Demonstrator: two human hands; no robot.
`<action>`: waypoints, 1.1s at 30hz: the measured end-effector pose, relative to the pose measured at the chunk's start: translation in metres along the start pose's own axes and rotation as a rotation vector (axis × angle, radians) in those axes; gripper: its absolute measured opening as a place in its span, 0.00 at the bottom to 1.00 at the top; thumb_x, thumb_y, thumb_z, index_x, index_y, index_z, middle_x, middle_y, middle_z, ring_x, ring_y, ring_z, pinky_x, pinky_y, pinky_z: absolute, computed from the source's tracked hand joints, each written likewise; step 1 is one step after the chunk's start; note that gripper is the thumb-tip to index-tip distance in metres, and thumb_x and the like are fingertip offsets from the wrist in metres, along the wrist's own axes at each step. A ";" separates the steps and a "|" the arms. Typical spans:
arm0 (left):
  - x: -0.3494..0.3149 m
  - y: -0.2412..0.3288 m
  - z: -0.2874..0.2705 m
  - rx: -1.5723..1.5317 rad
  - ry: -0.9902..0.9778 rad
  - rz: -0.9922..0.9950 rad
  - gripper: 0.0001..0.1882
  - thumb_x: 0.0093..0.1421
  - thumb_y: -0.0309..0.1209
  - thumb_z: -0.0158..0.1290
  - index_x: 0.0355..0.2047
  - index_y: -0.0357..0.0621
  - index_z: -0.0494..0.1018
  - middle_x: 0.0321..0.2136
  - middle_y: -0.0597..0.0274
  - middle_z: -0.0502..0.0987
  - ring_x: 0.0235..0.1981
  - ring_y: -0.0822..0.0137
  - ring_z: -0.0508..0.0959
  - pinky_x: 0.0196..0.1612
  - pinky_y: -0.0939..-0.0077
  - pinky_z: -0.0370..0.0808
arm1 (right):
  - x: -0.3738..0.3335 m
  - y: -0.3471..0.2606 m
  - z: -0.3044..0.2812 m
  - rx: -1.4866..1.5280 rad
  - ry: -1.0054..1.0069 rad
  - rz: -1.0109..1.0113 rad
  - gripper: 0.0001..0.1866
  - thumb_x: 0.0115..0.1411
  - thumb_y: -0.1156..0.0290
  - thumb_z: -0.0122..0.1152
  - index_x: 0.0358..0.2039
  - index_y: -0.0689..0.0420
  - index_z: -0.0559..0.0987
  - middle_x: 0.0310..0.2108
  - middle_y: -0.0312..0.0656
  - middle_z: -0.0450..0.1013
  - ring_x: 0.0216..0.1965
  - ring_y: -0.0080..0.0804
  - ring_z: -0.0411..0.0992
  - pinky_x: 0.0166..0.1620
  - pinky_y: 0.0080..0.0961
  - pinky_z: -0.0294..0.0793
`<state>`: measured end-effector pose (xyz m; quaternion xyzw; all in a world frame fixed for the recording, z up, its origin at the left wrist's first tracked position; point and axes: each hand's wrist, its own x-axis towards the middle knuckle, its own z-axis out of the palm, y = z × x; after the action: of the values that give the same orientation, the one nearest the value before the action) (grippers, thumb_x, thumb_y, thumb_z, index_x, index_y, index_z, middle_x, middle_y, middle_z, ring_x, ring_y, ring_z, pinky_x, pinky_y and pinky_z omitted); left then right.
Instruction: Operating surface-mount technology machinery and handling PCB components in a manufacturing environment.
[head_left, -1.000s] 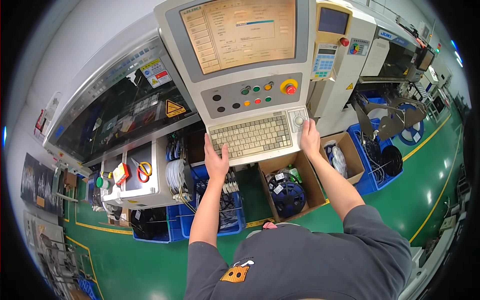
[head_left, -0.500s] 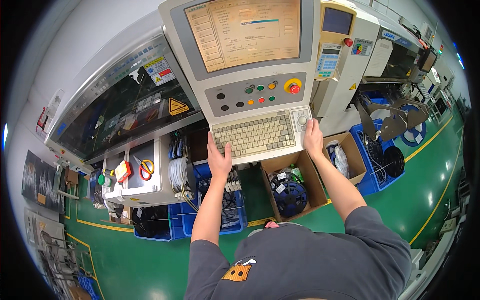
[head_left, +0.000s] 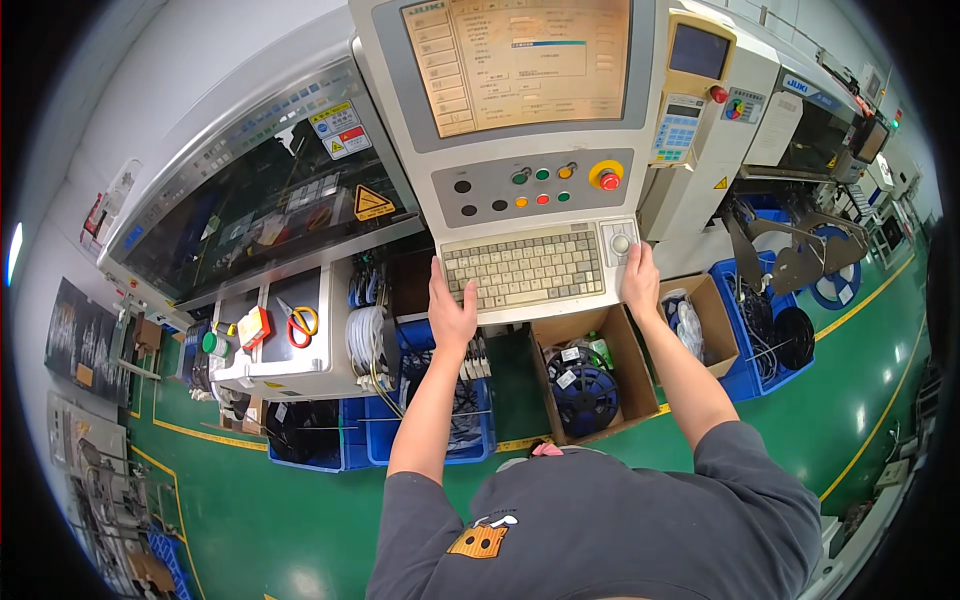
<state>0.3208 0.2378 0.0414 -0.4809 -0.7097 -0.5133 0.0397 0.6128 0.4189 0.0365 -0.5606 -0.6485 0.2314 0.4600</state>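
Both hands hold the sides of a pale keyboard tray (head_left: 500,311), part of an upright machine console. My left hand (head_left: 453,312) is at its left front corner, fingers along the side and thumb over the front edge beside the keyboard (head_left: 525,268). At the opposite side, my right hand (head_left: 640,280) wraps the right edge, close to the trackball (head_left: 620,244). Some of its fingers are hidden. Above the keys is a panel of coloured buttons (head_left: 543,199) with a red emergency stop button (head_left: 609,181). A lit screen (head_left: 515,70) tops the console.
On a ledge at left lie scissors (head_left: 299,323) and a small red-and-white box (head_left: 254,328). Below stand a cardboard box (head_left: 628,385) holding a dark reel (head_left: 585,398), and blue bins (head_left: 480,440). A glass-covered machine (head_left: 250,210) fills the left; another stands at right.
The console and both hands sit a little farther right in the picture, along with the machine at left. My hands keep the same hold on the tray.
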 end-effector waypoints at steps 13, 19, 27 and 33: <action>0.002 0.001 0.002 0.017 -0.006 0.049 0.40 0.66 0.43 0.52 0.70 0.36 0.49 0.61 0.35 0.65 0.60 0.38 0.69 0.59 0.57 0.69 | 0.001 -0.005 -0.004 -0.040 -0.014 0.052 0.26 0.73 0.49 0.38 0.56 0.56 0.72 0.44 0.61 0.77 0.48 0.65 0.73 0.50 0.52 0.71; 0.002 0.000 0.006 0.066 -0.007 0.071 0.40 0.67 0.43 0.52 0.70 0.35 0.49 0.62 0.34 0.63 0.60 0.38 0.68 0.60 0.57 0.69 | 0.002 -0.001 -0.006 -0.015 -0.010 0.048 0.26 0.72 0.49 0.38 0.56 0.57 0.71 0.45 0.60 0.77 0.48 0.64 0.73 0.50 0.52 0.72; 0.001 -0.002 0.002 0.042 -0.012 0.078 0.39 0.67 0.44 0.51 0.70 0.36 0.50 0.64 0.34 0.61 0.62 0.38 0.66 0.61 0.57 0.67 | -0.002 -0.009 -0.006 -0.004 -0.025 0.059 0.26 0.72 0.49 0.39 0.56 0.56 0.71 0.45 0.60 0.76 0.49 0.64 0.73 0.50 0.52 0.72; -0.003 0.012 0.004 0.046 -0.057 -0.018 0.36 0.69 0.40 0.49 0.70 0.34 0.50 0.67 0.38 0.60 0.65 0.45 0.65 0.65 0.62 0.62 | -0.005 0.009 -0.012 0.069 -0.048 0.015 0.24 0.72 0.52 0.41 0.57 0.57 0.70 0.49 0.60 0.74 0.52 0.61 0.72 0.53 0.48 0.71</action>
<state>0.3327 0.2394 0.0460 -0.4880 -0.7264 -0.4833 0.0261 0.6273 0.4137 0.0332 -0.5433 -0.6470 0.2706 0.4616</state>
